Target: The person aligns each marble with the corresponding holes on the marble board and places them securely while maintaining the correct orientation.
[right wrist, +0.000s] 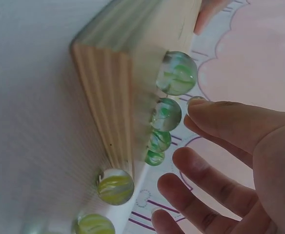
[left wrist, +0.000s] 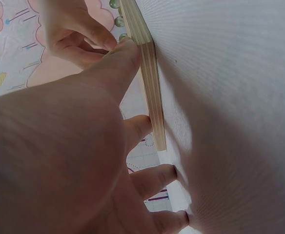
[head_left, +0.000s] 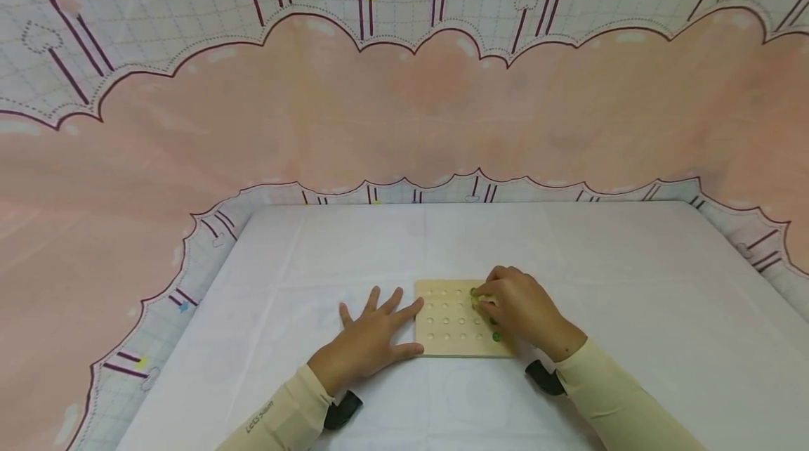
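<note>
Cream sleeves reach over a white cloth bearing a dimpled wooden board. Spread wide, the left hand touches the board's left edge; the right hand pinches a glass marble over it, near green-swirled marbles along its right side. Yellow-streaked marbles lie just beside the board.

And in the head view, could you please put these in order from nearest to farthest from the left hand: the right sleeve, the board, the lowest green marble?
From the left hand:
1. Board: just to its right, touched by the fingers.
2. Lowest green marble: on the board's right part, near the front edge.
3. Right sleeve: farthest right, beyond the board.
</note>
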The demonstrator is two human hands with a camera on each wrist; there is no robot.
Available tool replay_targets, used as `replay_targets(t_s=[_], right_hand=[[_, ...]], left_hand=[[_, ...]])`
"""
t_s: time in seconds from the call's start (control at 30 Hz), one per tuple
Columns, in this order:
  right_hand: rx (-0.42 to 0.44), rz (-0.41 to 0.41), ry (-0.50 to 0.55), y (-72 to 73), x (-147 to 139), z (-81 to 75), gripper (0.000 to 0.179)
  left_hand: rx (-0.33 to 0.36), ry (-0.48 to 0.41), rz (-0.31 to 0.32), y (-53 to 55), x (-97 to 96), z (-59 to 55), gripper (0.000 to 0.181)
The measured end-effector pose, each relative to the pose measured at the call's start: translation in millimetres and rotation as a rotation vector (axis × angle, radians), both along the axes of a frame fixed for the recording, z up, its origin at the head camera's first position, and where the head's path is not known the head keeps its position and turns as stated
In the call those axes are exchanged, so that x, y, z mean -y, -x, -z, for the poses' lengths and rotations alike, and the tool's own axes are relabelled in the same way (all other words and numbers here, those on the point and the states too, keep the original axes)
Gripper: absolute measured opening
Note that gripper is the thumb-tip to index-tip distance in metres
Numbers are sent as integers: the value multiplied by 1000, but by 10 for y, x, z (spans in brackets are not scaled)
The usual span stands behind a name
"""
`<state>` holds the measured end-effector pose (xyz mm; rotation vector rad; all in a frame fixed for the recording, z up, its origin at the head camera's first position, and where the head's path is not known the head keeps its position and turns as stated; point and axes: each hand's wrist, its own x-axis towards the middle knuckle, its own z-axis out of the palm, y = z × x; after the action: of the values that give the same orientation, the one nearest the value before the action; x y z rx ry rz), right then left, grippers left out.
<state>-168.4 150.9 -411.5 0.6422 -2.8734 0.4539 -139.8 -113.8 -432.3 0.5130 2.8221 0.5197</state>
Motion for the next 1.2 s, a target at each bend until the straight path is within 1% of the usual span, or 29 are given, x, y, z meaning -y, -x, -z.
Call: replay_targets(t_s=[0.3, 0.5, 0.77, 0.93, 1.2], right_hand=[[-20, -25, -11, -3, -11, 33, 14], [-12, -22, -6, 1, -14, 50, 14], [21, -7, -13, 6, -12, 82, 13], [19, -12, -10, 12, -16, 90, 12], [42, -1, 0, 16, -10, 91, 13]], left_hand=[[-11, 7, 9, 15, 0, 27, 77], [-12, 8, 8, 24, 7, 32, 77], [-9, 7, 13, 24, -4, 19, 77], [-13, 12, 15, 19, -7, 10, 76], [-16, 12, 15, 19, -7, 14, 77]])
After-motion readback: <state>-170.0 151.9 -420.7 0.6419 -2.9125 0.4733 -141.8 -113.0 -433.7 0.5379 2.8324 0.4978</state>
